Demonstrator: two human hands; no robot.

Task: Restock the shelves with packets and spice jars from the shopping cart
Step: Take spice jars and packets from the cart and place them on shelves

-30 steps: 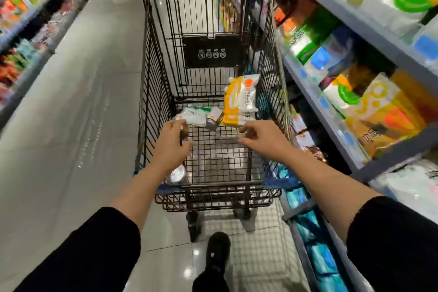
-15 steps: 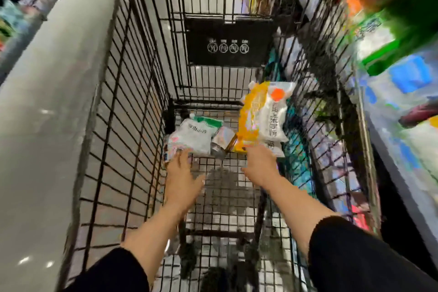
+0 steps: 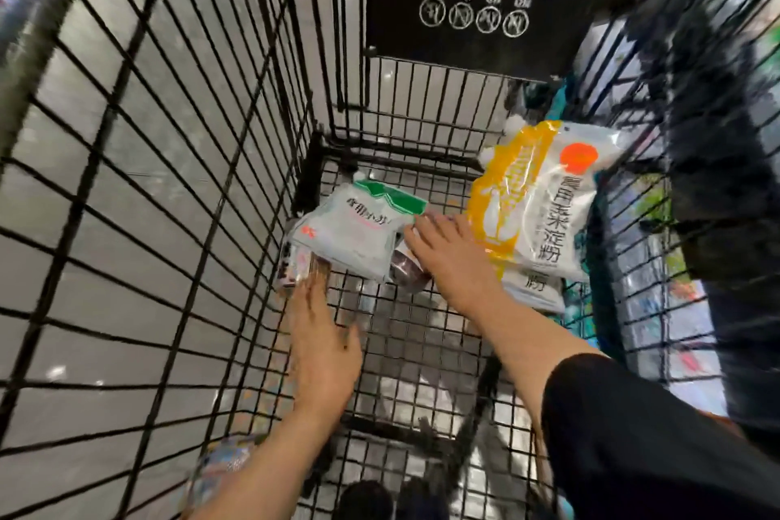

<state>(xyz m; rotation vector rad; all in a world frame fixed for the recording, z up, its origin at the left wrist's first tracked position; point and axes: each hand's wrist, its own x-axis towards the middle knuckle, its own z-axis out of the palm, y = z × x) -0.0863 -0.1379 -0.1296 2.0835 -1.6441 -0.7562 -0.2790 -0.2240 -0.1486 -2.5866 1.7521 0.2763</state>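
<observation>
Picking stock: both hands, left [image 3: 323, 344] and right [image 3: 449, 255], spread empty over the white green-topped plastic packet [image 3: 352, 230] in the black wire cart [image 3: 169, 182]; next, close on it.

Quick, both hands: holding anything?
Left hand: open, fingertips at the small packet, nothing held.
Right hand: open, resting over the jar, no grip.
</observation>
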